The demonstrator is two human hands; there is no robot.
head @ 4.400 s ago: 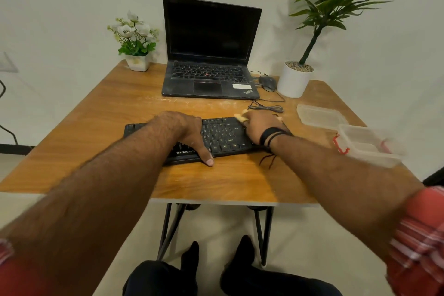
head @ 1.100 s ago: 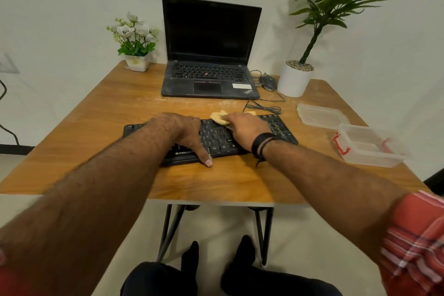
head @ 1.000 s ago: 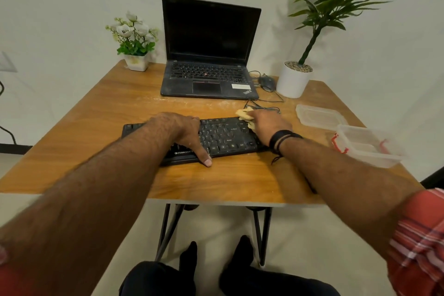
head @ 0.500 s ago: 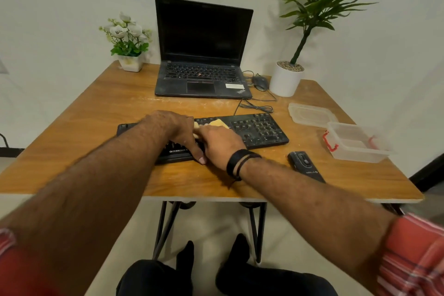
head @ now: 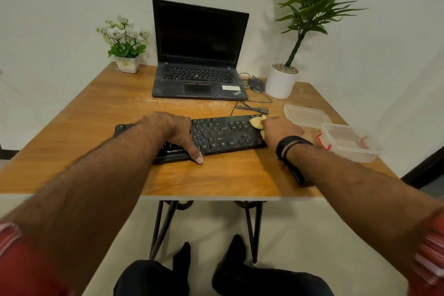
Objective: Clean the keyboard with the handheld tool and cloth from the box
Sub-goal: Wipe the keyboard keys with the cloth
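A black keyboard [head: 221, 133] lies across the middle of the wooden table [head: 84, 122]. My left hand [head: 176, 131] rests flat on its left half, thumb at the front edge, holding it down. My right hand [head: 280, 130] grips a crumpled yellow cloth [head: 257, 121] and presses it onto the keyboard's right end. A black handheld tool [head: 298, 175] lies on the table under my right forearm, mostly hidden. The clear plastic box [head: 350, 142] with red clips stands open at the right, its lid [head: 305, 115] beside it.
An open black laptop [head: 199, 55] stands behind the keyboard, with a mouse [head: 255, 84] and cable to its right. A white-potted plant [head: 281, 81] is at the back right, a small flower pot [head: 126, 65] at the back left.
My right hand has swept the cloth from the keyboard's middle to its right end. The left hand has stayed on the keyboard. The tool is now covered by my right forearm.
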